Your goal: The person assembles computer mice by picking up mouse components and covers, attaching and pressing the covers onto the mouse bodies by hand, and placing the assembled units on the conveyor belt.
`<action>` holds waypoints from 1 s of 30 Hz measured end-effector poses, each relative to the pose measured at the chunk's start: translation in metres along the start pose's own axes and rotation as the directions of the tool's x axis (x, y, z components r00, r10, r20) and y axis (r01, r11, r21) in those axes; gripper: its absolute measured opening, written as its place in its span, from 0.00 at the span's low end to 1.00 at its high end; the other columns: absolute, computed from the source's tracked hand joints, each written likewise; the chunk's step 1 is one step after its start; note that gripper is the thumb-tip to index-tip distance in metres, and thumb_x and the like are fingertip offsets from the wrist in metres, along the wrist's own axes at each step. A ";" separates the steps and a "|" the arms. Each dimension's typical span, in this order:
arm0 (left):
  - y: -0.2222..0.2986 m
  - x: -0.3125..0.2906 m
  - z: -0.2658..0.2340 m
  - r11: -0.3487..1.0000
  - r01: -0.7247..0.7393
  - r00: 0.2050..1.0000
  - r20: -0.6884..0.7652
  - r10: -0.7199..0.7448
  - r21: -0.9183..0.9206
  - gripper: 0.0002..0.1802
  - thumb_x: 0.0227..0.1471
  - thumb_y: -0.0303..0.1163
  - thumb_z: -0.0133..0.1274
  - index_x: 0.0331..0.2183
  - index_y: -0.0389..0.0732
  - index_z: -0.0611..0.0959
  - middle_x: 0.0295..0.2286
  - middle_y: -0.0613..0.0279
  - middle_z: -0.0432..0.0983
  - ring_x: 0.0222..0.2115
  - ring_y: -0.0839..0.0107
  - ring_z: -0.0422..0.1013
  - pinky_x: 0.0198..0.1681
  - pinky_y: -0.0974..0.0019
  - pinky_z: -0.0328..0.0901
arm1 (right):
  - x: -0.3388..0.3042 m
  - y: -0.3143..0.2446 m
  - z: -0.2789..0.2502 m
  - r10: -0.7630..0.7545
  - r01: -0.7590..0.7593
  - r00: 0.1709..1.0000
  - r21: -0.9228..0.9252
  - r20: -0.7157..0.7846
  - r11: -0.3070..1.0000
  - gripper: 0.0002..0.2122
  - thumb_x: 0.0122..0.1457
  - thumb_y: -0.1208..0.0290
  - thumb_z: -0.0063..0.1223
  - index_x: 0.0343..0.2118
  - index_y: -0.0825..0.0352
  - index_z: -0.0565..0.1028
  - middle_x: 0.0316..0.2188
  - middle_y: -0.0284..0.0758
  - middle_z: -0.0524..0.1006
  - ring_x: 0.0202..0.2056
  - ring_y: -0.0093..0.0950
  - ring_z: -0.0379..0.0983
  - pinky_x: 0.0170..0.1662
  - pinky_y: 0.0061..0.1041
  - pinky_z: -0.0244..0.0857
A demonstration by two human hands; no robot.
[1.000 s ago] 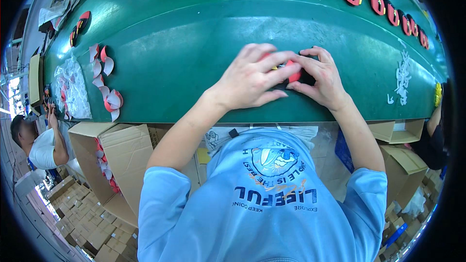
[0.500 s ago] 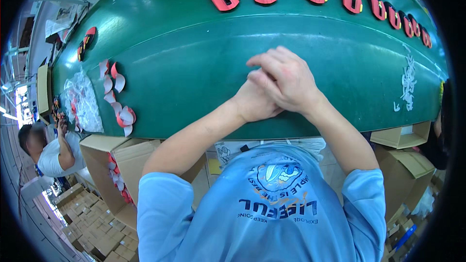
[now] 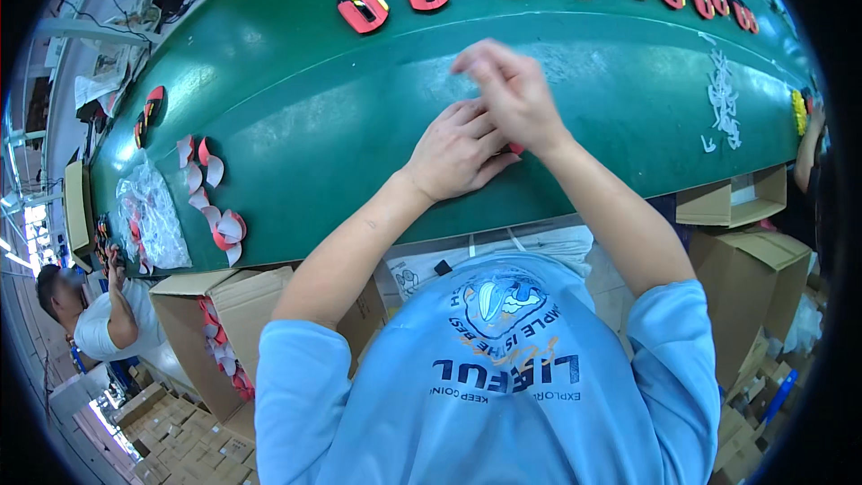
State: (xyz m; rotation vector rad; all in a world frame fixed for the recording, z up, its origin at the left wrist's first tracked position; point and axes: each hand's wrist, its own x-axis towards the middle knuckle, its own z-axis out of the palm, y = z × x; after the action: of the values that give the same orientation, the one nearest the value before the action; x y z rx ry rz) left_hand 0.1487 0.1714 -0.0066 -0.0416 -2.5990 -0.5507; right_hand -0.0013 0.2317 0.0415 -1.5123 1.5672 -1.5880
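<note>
Near the middle of the green table, my left hand [image 3: 455, 153] wraps over a red piece, back of the hand up. Only a small edge of this red piece [image 3: 514, 148] shows by the thumb, so its kind cannot be made out. My right hand [image 3: 516, 94] is raised just above and beside the left, its fingers curled in; whatever they may hold is hidden. Beyond the hands stands a curved row of red and black computer mice with yellow side pieces, the closest a mouse [image 3: 364, 8] at the far left of the row.
Loose red curved shells [image 3: 214, 171] lie left beside a clear plastic bag [image 3: 153, 216]. White slivers [image 3: 722, 103] are heaped at right. Open cardboard boxes [image 3: 215, 332] stand against the table's near edge [image 3: 404, 241]. A co-worker [image 3: 103, 310] sits at far left.
My right hand has lifted off the left and moved slightly away from me. The left hand has shifted left, and a red edge now shows beneath it. The whole view has turned a little.
</note>
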 end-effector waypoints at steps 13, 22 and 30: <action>0.012 -0.005 -0.004 0.940 0.330 0.944 -0.031 -0.329 0.087 0.48 0.42 0.59 0.73 0.54 0.34 0.78 0.57 0.45 0.72 0.63 0.43 0.64 0.66 0.40 0.57 | 0.015 0.008 0.014 -0.300 0.240 0.950 -0.419 -0.083 0.876 0.15 0.73 0.63 0.49 0.57 0.64 0.73 0.42 0.35 0.73 0.44 0.31 0.68 0.49 0.31 0.63; 0.011 -0.005 -0.007 0.947 0.319 0.940 -0.141 -0.311 0.040 0.44 0.41 0.54 0.75 0.53 0.38 0.79 0.52 0.49 0.77 0.58 0.44 0.69 0.64 0.43 0.59 | 0.018 -0.017 -0.049 0.016 -0.023 0.989 -0.049 -0.150 0.999 0.17 0.71 0.67 0.52 0.59 0.66 0.75 0.44 0.39 0.74 0.43 0.34 0.70 0.51 0.34 0.66; 0.016 -0.012 -0.008 0.985 0.172 0.938 -0.302 -0.173 -0.029 0.40 0.36 0.39 0.76 0.52 0.40 0.80 0.48 0.57 0.77 0.45 0.54 0.73 0.50 0.53 0.69 | -0.052 0.000 -0.064 -0.111 0.249 0.917 -0.331 0.384 0.910 0.35 0.52 0.61 0.74 0.63 0.67 0.74 0.57 0.45 0.78 0.54 0.42 0.77 0.56 0.36 0.72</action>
State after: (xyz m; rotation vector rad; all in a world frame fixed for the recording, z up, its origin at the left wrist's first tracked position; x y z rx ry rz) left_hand 0.1649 0.1838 0.0000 0.2542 -2.3126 -0.5726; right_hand -0.0415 0.3035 0.0372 -2.0741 1.6089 -1.0461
